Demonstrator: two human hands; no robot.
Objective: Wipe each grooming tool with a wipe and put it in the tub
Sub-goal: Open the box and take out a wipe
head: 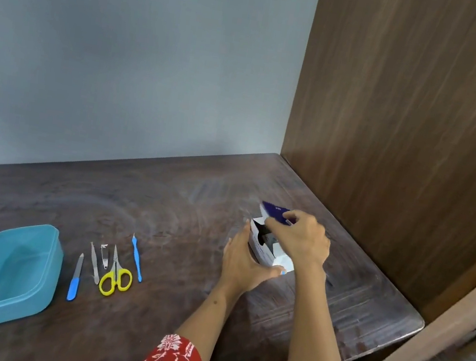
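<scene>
A blue plastic tub (8, 273) stands at the left of the dark wooden table (166, 201), nothing in it. Beside it lie a blue-handled nail file (75, 278), tweezers (94, 262), a nail clipper (104, 257), yellow-handled scissors (115, 276) and a thin blue-handled tool (137, 257). To the right stands a small white and purple wipe box (266, 245) with its lid flap raised. My left hand (242, 262) holds the box's left side. My right hand (299, 238) reaches over the open top, fingers curled at the purple flap.
A tall brown wooden panel (408, 112) rises right behind the box along the table's right side. A grey wall (125, 57) backs the table. The table's front right corner (412, 324) is close to my right arm.
</scene>
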